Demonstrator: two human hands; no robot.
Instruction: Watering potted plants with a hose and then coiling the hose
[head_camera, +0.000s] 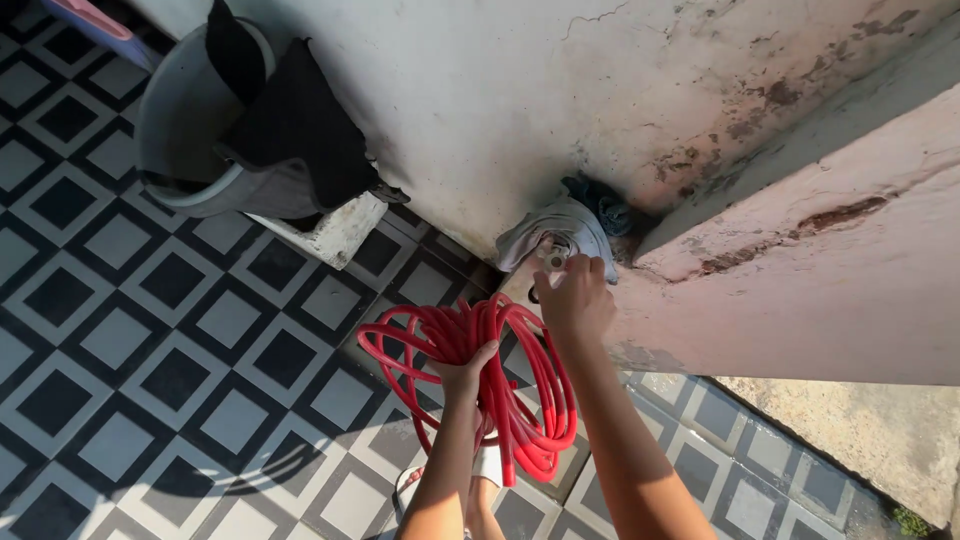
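A coiled red hose (520, 400) hangs in several loops from my left hand (462, 373), which grips the bundle near its top. My right hand (574, 296) reaches up to a small metal tap (553, 256) on the wall, fingers closed around it. A grey cloth (580, 228) is wrapped over the tap, with a dark blue rag (603, 205) bunched above it. My foot in a white sandal (487, 466) shows below the coil.
A grey bucket (180, 120) draped with black cloth (300, 125) stands on a white block (335, 232) at the upper left. Black-and-white patterned floor tiles (150, 330) cover the ground. A stained wall (500, 90) and a pink ledge (800, 280) fill the right.
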